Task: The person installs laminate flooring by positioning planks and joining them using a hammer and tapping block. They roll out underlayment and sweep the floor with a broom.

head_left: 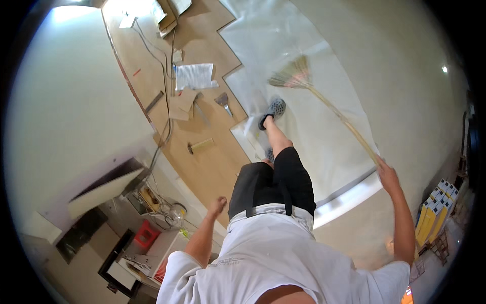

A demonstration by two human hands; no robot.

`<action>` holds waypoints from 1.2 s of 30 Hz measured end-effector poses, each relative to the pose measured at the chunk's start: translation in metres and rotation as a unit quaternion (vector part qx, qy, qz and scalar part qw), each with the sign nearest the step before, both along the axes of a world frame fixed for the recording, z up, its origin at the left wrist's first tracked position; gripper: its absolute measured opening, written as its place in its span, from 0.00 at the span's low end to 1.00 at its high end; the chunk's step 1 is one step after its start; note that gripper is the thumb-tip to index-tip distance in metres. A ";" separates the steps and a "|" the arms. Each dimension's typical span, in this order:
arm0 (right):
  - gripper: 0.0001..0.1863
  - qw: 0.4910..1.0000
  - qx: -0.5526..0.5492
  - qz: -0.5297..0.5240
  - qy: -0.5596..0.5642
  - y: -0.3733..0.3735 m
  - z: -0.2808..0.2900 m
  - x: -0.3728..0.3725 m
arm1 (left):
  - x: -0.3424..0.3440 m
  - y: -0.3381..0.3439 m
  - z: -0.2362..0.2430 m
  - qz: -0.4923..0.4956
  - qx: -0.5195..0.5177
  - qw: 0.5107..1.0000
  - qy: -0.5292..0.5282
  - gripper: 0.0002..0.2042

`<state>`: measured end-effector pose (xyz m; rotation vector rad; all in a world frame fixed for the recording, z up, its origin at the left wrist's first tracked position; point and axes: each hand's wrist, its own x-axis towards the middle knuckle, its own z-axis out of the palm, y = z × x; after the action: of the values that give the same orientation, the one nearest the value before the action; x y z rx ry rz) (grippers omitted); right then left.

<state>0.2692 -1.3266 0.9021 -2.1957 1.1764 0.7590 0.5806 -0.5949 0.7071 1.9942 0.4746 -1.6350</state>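
Note:
My right hand grips the end of a long pale broom handle. The broom's straw head rests on a shiny plastic sheet spread over the floor ahead of me. My left hand hangs loose at my side above the wooden floor, holding nothing, fingers slightly curled. I wear a white shirt, black shorts and grey perforated clogs, one foot stepping forward on the sheet.
Laid wooden floor planks run to the left, with a trowel, a roller-like tool, paper sheets, cardboard pieces and a cable on them. Yellow boxes stand at the right. A red stool and cluttered boxes sit lower left.

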 end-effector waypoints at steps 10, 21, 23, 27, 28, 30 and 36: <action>0.26 0.982 0.105 0.140 -0.070 0.138 -0.199 0.192 | -0.150 0.108 0.109 0.057 0.021 0.974 -0.220 0.18; 0.21 0.950 -0.061 0.219 0.212 -0.052 -0.010 -0.230 | -0.490 0.105 0.125 0.042 0.056 0.997 0.033 0.19; 0.21 0.942 -0.060 0.196 0.266 -0.077 0.000 -0.317 | -0.521 0.103 0.094 -0.012 0.004 1.000 -0.026 0.21; 0.22 0.949 -0.106 0.168 0.245 -0.083 0.069 -0.406 | -0.484 0.020 0.131 0.210 0.033 0.977 -0.016 0.21; 0.23 0.956 -0.103 0.162 0.222 -0.073 0.084 -0.403 | -0.490 0.027 0.129 0.106 0.054 0.992 -0.033 0.20; 0.24 0.967 -0.103 0.147 0.178 -0.048 0.112 -0.406 | -0.504 0.033 0.132 0.061 0.075 0.995 -0.015 0.19; 0.26 0.992 0.009 0.103 0.067 0.072 0.027 -0.283 | -0.505 0.079 0.091 0.229 0.012 0.973 -0.010 0.16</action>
<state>-0.0136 -1.2544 0.9292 -2.3050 1.0099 1.0136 0.0756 -0.5161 0.7977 1.7469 0.8755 -1.3221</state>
